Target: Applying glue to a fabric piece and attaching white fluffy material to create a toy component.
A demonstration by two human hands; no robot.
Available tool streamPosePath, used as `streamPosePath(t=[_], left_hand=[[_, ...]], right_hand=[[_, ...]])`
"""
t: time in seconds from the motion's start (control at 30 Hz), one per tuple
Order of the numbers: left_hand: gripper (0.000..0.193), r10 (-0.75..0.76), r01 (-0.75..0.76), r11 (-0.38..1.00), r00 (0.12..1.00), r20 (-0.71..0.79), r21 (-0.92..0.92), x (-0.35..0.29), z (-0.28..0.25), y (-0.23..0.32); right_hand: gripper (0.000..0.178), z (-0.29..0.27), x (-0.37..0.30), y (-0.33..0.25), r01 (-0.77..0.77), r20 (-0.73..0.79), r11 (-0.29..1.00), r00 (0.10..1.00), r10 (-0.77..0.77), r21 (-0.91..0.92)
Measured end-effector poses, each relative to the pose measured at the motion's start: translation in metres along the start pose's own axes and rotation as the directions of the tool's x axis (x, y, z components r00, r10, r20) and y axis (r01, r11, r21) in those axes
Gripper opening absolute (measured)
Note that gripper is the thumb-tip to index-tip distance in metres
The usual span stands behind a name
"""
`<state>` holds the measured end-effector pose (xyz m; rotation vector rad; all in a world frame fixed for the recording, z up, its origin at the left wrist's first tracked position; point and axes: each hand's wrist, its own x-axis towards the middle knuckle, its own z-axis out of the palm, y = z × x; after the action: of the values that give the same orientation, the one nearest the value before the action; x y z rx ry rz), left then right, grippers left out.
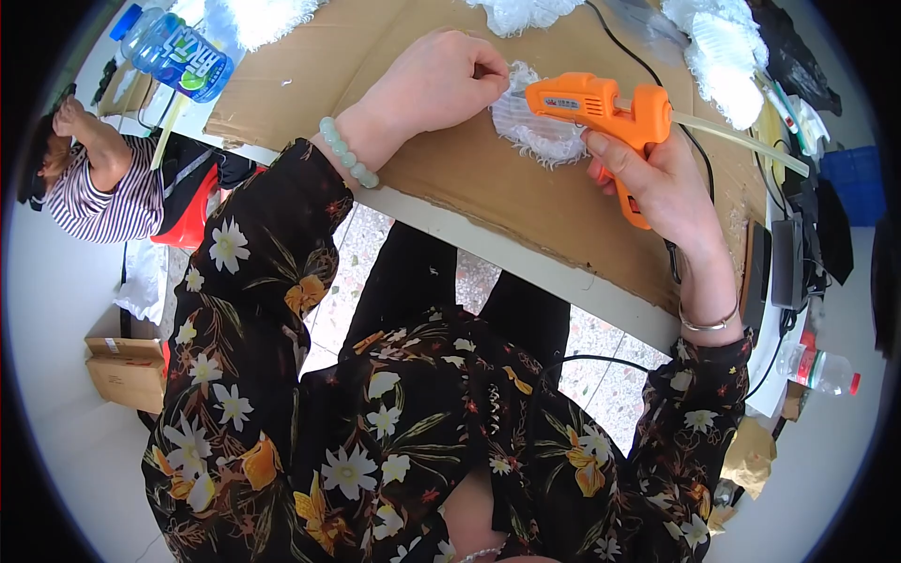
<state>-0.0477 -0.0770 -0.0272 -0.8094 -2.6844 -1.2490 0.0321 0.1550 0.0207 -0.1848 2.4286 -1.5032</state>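
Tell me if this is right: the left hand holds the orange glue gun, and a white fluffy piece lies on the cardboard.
Wrong hand: the head view shows the right hand holding the orange glue gun. The white fluffy piece does lie on the cardboard.

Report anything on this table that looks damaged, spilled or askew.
The cardboard covering the table looks worn: its near edge is rough and uneven, leaving a pale strip of tabletop showing. I see no spill.
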Motion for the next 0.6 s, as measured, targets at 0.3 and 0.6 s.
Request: streamPosePath(t=[0.3,0.6], left_hand=[[0.016,0.021,-0.021,1.000,1.000,-0.009,-0.006,-0.0007,0.0021,-0.0052],[0.018,-0.024,0.025,0.999,1.000,0.010,-0.021,-0.0016,0.0012,-0.0058]], right_hand=[[0.025,-0.0021,-0.0014,-0.0003,-0.023,0.011,0.999,1.000,0.023,-0.049],[0.023,-0.0063,-0.0050,-0.0018,-0.041,0.056,0.999,0.998,0.043,-0.027]])
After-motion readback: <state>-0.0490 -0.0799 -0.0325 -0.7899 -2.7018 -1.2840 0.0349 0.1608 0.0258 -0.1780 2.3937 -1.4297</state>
